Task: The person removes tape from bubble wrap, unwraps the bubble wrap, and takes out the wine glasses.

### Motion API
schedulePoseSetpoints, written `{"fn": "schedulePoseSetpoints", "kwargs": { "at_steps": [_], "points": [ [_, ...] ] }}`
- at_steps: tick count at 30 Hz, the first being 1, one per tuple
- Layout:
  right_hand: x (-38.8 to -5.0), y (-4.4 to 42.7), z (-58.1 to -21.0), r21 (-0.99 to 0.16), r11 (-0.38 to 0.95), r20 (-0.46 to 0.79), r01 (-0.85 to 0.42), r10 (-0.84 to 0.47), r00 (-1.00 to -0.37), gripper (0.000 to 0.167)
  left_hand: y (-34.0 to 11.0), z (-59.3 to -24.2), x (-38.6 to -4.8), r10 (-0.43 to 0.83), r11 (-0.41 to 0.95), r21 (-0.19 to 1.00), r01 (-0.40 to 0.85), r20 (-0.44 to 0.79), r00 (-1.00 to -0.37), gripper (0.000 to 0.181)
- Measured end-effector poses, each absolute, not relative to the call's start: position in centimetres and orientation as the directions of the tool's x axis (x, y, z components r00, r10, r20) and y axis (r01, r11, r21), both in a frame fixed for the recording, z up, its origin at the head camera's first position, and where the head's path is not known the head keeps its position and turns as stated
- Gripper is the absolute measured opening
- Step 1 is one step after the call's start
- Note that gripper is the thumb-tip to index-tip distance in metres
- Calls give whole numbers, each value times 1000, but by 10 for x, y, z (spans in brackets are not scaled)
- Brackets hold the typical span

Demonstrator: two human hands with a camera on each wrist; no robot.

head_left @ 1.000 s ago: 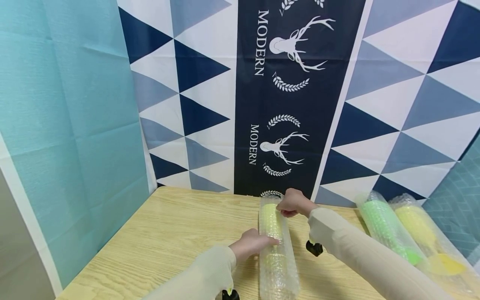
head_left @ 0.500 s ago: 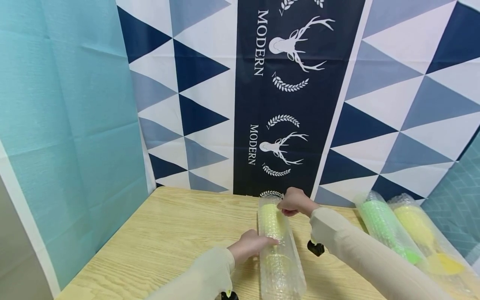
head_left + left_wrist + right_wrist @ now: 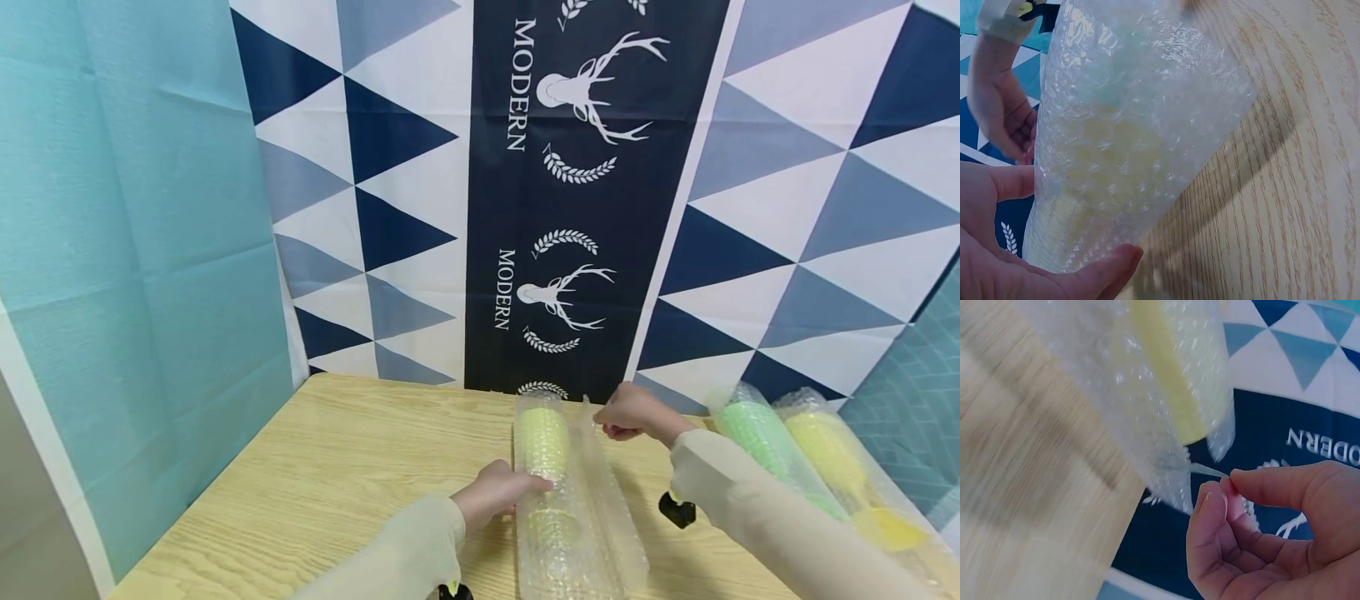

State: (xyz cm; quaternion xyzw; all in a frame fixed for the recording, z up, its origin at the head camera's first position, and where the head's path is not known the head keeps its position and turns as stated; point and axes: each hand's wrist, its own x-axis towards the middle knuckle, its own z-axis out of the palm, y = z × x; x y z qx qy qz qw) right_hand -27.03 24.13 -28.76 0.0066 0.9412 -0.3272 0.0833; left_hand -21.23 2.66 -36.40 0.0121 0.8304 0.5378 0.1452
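Observation:
A yellow object in bubble wrap [image 3: 543, 442] lies lengthwise on the wooden table. My left hand [image 3: 498, 492] grips the roll at its middle; in the left wrist view the thumb and fingers of that hand [image 3: 1035, 269] curve around the wrap [image 3: 1110, 150]. Near the table's back edge, my right hand [image 3: 636, 414] pinches the loose edge of the wrap. The right wrist view shows thumb and fingertips of the right hand [image 3: 1272, 531] together on a thin strip at the corner of the wrap [image 3: 1141, 406], beside the yellow object [image 3: 1179, 394].
To the right on the table [image 3: 352, 450] lie two more wrapped items, one green [image 3: 757, 433] and one yellow [image 3: 832, 450], side by side. A patterned cloth [image 3: 412, 183] hangs behind the table and a teal curtain [image 3: 165, 233] at the left.
The right hand has moved to the right, drawing the wrap's edge away from the roll, and a flap now stands off to the right. The left hand has stayed on the roll.

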Motion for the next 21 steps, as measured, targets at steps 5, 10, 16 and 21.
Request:
{"fn": "schedulePoseSetpoints", "kwargs": {
  "at_steps": [5,10,16,21],
  "points": [
    [-263,266,-293,-645,758,-197,95,-45,-979,24,27,-364,-211,170,437,890,-131,-224,-960,71],
    [-259,287,-303,-666,737,-204,115,-31,-979,21,26,-363,-212,164,448,884,-133,-228,-960,70],
    [-258,307,-325,-685,705,-239,184,22,-971,18,26,-364,-213,166,445,886,-134,-228,-959,70],
    [-255,316,-342,-701,678,-250,218,52,-967,19,26,-367,-214,156,451,884,-125,-216,-964,62]
  ]
}}
